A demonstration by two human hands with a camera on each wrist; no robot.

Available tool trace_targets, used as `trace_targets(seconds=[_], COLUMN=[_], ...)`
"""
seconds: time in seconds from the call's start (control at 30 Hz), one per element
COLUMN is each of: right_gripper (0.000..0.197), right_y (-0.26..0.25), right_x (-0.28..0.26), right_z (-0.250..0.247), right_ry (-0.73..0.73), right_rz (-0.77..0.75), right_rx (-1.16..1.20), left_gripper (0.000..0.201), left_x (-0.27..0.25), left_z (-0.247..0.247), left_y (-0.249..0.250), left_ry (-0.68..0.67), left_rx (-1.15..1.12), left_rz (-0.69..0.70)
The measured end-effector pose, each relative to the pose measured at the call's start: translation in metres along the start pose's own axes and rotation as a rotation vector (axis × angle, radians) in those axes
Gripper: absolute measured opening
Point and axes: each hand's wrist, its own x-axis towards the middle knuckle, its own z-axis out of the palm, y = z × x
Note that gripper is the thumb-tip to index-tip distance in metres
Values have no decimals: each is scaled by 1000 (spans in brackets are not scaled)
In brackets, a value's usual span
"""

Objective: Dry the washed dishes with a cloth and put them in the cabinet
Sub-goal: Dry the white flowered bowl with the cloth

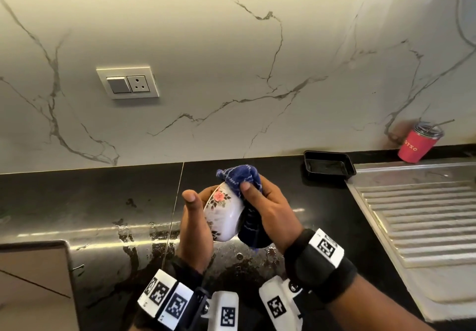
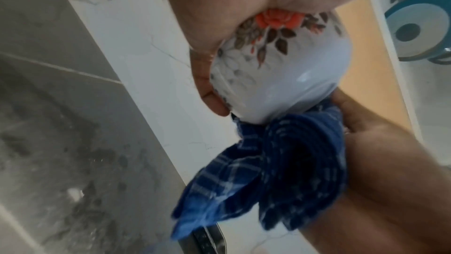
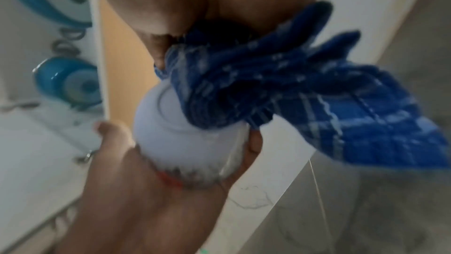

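- One pale marble-veined wall (image 1: 206,47) fills the upper part of my view, with one white switch-and-socket plate (image 1: 128,82) set into it.
- One glossy black stone countertop (image 1: 90,201) runs below it, wet in patches under my hands.
- One ribbed stainless-steel draining board (image 1: 417,214) lies to my right.
- One empty black rectangular plastic tray (image 1: 328,165) sits on the counter just beside the draining board's far corner.
- One red tumbler with a metal lid and straw (image 1: 417,142) stands against the wall, beyond the tray.
- One dark blue checked cloth (image 1: 239,176) is bunched in my right hand (image 1: 268,209) — fingers and thumb curled round it, pressing it against the bowl's base and side.
- One small white ceramic bowl with a pink rose and brown leaves (image 1: 224,214) is up in the air above the counter, tilted on its side between my two hands.
- My left hand (image 1: 195,222) holds that bowl, thumb raised at its rim — the fingers wrap its far side, seen in the left wrist view (image 2: 207,77).
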Motion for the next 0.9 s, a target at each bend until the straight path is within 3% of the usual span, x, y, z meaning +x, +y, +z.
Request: trace_targets(seconds=[0.17, 0.2, 0.33, 0.57, 0.7, 0.77, 0.9], right_gripper=[37, 38, 39, 38, 48, 50, 51], right_y=[8, 9, 10, 2, 5, 10, 14], right_x=[-8, -7, -4, -13, -26, -33, -34], right_z=[2, 2, -2, -9, -20, -25, -26], right_ry=[-214, -233, -174, -399, -478, -492, -393], right_rz=[-405, -419, -233, -615, -707, -743, -765], right_rx=[-688, -731, -639, -1067, -1197, -1212, -1180], left_gripper=[97, 99, 106, 122, 104, 86, 73], left_x=[4, 4, 3, 4, 2, 0, -5], left_z=[3, 4, 9, 2, -2, -1, 7], left_y=[5, 8, 10, 20, 23, 22, 27], left_ry=[-48, -56, -86, -87, -147, -82, -54], left_rx=[-222, -248, -280, -676, -803, -820, -856], left_rz=[-112, -164, -333, -615, -739, -788, -769])
